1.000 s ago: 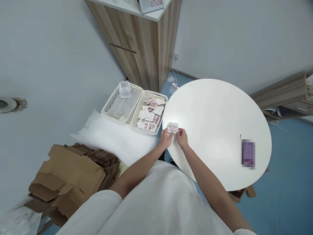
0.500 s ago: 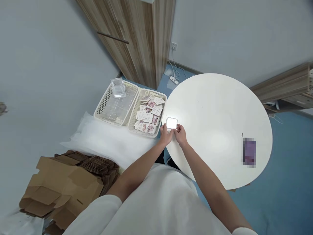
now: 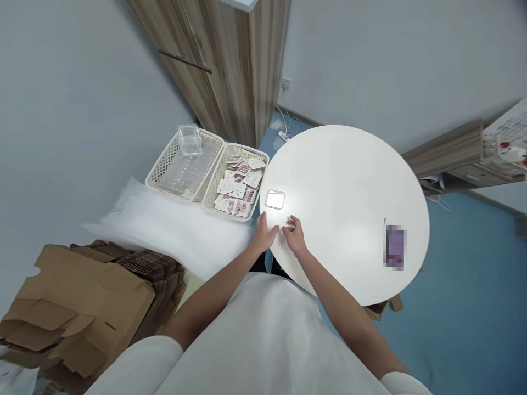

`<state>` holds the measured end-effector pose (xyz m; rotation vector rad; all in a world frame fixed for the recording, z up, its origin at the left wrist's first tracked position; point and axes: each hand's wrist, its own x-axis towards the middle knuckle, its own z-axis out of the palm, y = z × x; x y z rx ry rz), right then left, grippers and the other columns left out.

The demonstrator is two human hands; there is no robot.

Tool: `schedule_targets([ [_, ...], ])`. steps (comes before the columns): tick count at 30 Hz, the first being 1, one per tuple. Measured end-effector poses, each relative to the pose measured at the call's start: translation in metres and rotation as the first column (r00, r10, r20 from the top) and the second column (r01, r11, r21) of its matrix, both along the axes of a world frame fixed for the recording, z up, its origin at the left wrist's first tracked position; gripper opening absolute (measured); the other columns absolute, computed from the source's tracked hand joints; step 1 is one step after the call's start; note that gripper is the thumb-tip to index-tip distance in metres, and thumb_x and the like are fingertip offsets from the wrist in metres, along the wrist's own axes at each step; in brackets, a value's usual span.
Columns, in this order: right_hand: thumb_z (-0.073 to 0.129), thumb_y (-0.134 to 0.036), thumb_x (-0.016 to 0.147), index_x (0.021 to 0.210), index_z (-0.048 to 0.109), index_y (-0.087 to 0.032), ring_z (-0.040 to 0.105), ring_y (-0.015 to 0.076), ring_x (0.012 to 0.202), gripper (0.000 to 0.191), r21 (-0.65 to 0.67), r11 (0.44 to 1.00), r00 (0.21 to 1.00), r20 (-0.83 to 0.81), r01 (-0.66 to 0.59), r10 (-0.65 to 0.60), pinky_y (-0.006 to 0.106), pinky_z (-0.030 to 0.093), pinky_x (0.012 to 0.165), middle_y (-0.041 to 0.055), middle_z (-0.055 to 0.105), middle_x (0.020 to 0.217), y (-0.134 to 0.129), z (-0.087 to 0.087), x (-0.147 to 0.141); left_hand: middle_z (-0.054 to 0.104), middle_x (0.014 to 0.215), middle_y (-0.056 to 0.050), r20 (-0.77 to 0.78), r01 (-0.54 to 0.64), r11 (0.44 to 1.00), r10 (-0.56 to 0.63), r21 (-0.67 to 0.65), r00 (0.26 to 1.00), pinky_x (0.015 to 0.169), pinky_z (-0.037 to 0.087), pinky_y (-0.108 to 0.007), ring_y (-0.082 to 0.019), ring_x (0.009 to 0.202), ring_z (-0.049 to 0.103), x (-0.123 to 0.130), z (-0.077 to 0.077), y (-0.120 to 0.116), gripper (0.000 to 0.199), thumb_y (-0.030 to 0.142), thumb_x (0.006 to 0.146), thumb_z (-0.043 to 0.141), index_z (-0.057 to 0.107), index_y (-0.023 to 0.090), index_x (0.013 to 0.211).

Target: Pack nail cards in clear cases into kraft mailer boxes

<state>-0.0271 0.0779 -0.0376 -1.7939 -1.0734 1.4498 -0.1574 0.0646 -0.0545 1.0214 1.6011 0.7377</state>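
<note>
A small clear plastic case with rounded corners lies flat on the white round table, near its left edge. Just short of it is my left hand, holding nothing, with thumb and fingers apart. My right hand hovers to the right of the left one, its fingers loosely curled and spread, also with nothing in it. Neither hand touches the case. Left of the table stands a white basket of printed cards, and beside that another white basket holds clear plastic cases.
Flattened brown cardboard boxes are stacked at the lower left, near white foam sheeting. A pixelated purple item lies on the table's right side. A wood-grain cabinet stands behind the baskets.
Both hands have let go of the clear case and drawn back toward my body. The case stays on the table. The view has shifted somewhat to the right.
</note>
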Motion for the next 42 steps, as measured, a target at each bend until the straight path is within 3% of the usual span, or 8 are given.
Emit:
schedule_targets([
  [6, 0.055, -0.035, 0.066, 0.118, 0.041, -0.028, 0.053, 0.0127, 0.073, 0.054, -0.011, 0.995, 0.994, -0.049, -0.098, 0.098, 0.032, 0.044, 0.074, 0.0034, 0.049, 0.107, -0.028, 0.009, 0.021, 0.029, 0.136, -0.008, -0.087, -0.005, 0.998, 0.01, 0.056, 0.996, 0.099, 0.031, -0.037, -0.024, 0.124, 0.031, 0.001, 0.013, -0.044, 0.056, 0.036, 0.076, 0.052, 0.034, 0.022, 0.127],
  [11, 0.054, -0.035, 0.065, 0.117, 0.042, -0.025, 0.054, 0.0121, 0.07, 0.054, 0.024, 0.985, 0.977, -0.12, -0.173, 0.175, 0.032, 0.044, 0.072, 0.0033, 0.051, 0.102, -0.041, 0.004, 0.023, 0.036, 0.132, -0.01, -0.233, -0.054, 0.997, 0.064, 0.05, 0.97, 0.1, 0.029, -0.036, -0.025, 0.123, 0.033, -0.003, 0.019, -0.08, 0.046, 0.031, 0.07, 0.056, 0.049, 0.02, 0.114],
  [17, 0.055, -0.036, 0.066, 0.107, 0.052, -0.023, 0.056, 0.0141, 0.071, 0.043, 0.017, 0.926, 0.911, -0.173, -0.378, 0.375, 0.033, 0.045, 0.071, 0.0032, 0.057, 0.096, -0.055, -0.006, -0.002, 0.035, 0.133, -0.013, -0.37, -0.169, 0.98, 0.121, -0.101, 0.921, 0.1, 0.026, -0.04, -0.031, 0.126, 0.028, -0.034, 0.024, -0.125, 0.049, 0.039, 0.066, 0.06, 0.052, 0.019, 0.11],
  [22, 0.063, -0.037, 0.062, 0.099, 0.058, -0.025, 0.054, 0.0207, 0.1, 0.039, 0.033, 0.849, 0.827, -0.212, -0.527, 0.521, 0.037, 0.041, 0.086, 0.0049, 0.058, 0.108, -0.062, -0.008, -0.031, 0.033, 0.134, -0.017, -0.471, -0.2, 0.972, 0.12, -0.123, 0.874, 0.101, 0.023, -0.041, -0.031, 0.127, 0.026, -0.063, 0.02, -0.149, 0.052, 0.037, 0.067, 0.059, 0.048, 0.015, 0.113],
  [29, 0.064, -0.047, 0.059, 0.103, 0.059, -0.024, 0.038, 0.0267, 0.121, 0.05, -0.022, 0.765, 0.764, -0.08, -0.643, 0.64, 0.04, 0.032, 0.096, 0.0056, 0.049, 0.125, -0.052, -0.014, -0.082, 0.031, 0.137, -0.013, -0.383, -0.224, 0.974, 0.199, -0.022, 0.902, 0.104, 0.02, -0.036, -0.027, 0.129, 0.024, -0.095, 0.014, -0.147, 0.057, 0.034, 0.062, 0.063, 0.048, 0.017, 0.114],
  [36, 0.05, -0.058, 0.068, 0.125, 0.04, -0.024, 0.019, 0.0263, 0.13, 0.068, -0.053, 0.67, 0.656, 0.163, -0.74, 0.737, 0.04, 0.021, 0.103, 0.0059, 0.019, 0.143, -0.028, -0.026, -0.142, 0.012, 0.144, -0.013, -0.348, -0.022, 0.993, -0.02, -0.116, 0.937, 0.105, 0.017, -0.037, -0.029, 0.132, 0.008, -0.125, 0.001, -0.129, 0.086, 0.047, 0.055, 0.065, 0.033, 0.013, 0.128],
  [39, 0.052, -0.055, 0.067, 0.129, 0.034, -0.019, 0.019, 0.0281, 0.13, 0.075, -0.025, 0.647, 0.602, 0.339, -0.762, 0.723, 0.042, 0.019, 0.104, 0.0104, 0.022, 0.142, -0.017, -0.037, -0.156, 0.005, 0.145, -0.013, -0.32, -0.086, 0.981, 0.026, -0.173, 0.947, 0.105, 0.019, -0.037, -0.029, 0.132, 0.008, -0.133, -0.007, -0.13, 0.089, 0.047, 0.058, 0.063, 0.026, 0.014, 0.132],
  [42, 0.055, -0.047, 0.068, 0.13, 0.032, -0.015, 0.03, 0.0294, 0.124, 0.074, -0.002, 0.646, 0.567, 0.479, -0.763, 0.671, 0.041, 0.025, 0.1, 0.0147, 0.033, 0.135, -0.012, -0.046, -0.161, 0.003, 0.145, -0.012, -0.274, -0.1, 0.981, 0.052, -0.166, 0.96, 0.104, 0.022, -0.035, -0.027, 0.132, 0.013, -0.138, -0.013, -0.135, 0.088, 0.047, 0.06, 0.061, 0.023, 0.015, 0.133],
])
